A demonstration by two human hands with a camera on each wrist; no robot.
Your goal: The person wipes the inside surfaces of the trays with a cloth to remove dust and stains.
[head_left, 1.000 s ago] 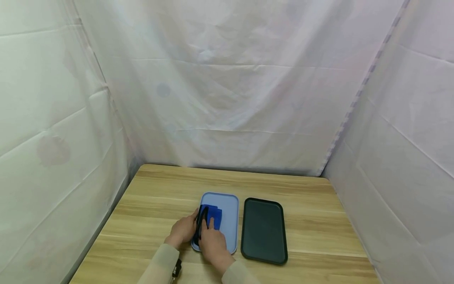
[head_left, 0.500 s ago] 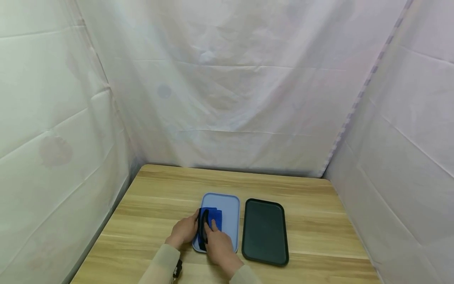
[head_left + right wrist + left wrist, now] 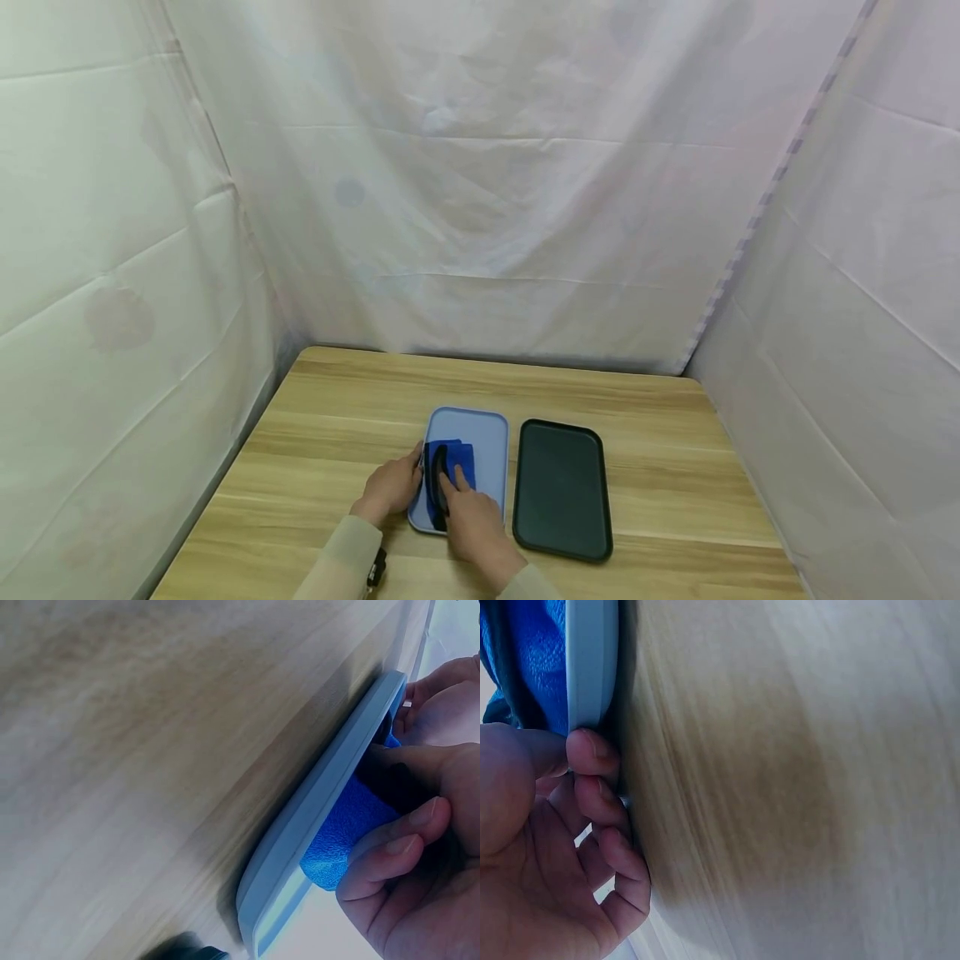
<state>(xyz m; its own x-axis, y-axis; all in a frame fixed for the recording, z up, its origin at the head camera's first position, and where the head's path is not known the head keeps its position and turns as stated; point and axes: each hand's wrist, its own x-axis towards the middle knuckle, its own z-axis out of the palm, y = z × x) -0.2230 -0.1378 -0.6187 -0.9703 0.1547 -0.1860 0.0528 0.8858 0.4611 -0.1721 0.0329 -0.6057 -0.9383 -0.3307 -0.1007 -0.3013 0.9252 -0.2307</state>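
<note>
A light blue tray (image 3: pixel 491 467) lies on the table, with a folded blue cloth (image 3: pixel 463 457) on its left part. Dark strips run along the cloth's left side. On the cloth is a long, curved black object (image 3: pixel 441 467) whose kind I cannot tell. My left hand (image 3: pixel 392 486) pinches the tray's left rim between thumb and fingers, as the left wrist view shows. My right hand (image 3: pixel 476 521) grips the black object from the near side, its fingers partly curled beside the cloth in the right wrist view. The palm hides part of that object.
A dark green tray (image 3: pixel 562 492) lies just right of the light blue one. Both rest on a wood-grain table (image 3: pixel 352 392). White cloth walls (image 3: pixel 480 208) enclose its back and sides.
My right hand has shifted slightly right, and the black object has moved right with it, now looking narrower than the earlier loop shape. The left hand stays at the tray's rim.
</note>
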